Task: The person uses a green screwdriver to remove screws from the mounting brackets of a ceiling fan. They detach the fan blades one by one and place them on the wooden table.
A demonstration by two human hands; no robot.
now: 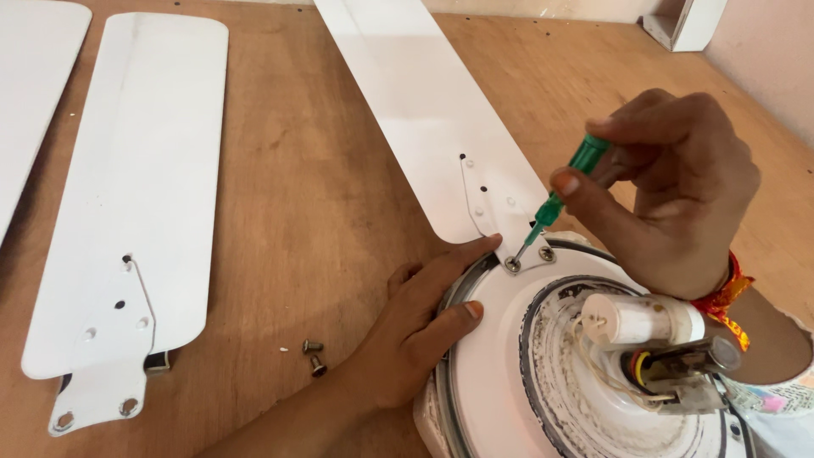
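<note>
Brown wood makes up the big flat board (322,170) that everything lies on, and it has small dark marks and scratches. A pale pink wall (767,51) stands at the far right, with a white box shape (687,21) by it at the top. A loose white fan blade (136,203) lies flat on the left of the board, with its metal end and holes pointing near. The edge of another white blade (34,85) shows at the far left. Two small loose screws (314,356) lie on the wood, just beside the left hand. The round white fan motor (500,373) sits at the bottom right, with a white cylinder (640,321) and wires on top of it. One long white blade (415,102) reaches from the motor up to the top, and its metal end rests on the motor rim. The left hand (415,326) lies open and flat, its fingers spread, pressing on the motor edge, with the thumb tip touching the blade end. The right hand (678,187) is curled tight around a green screwdriver (564,191), fingers and thumb pinching the handle. The screwdriver leans down to the left, and its tip sits on a screw (513,265) in the blade's metal end. A second screw (547,253) sits just beside it. A red and yellow thread band (725,297) goes around the right wrist.
</note>
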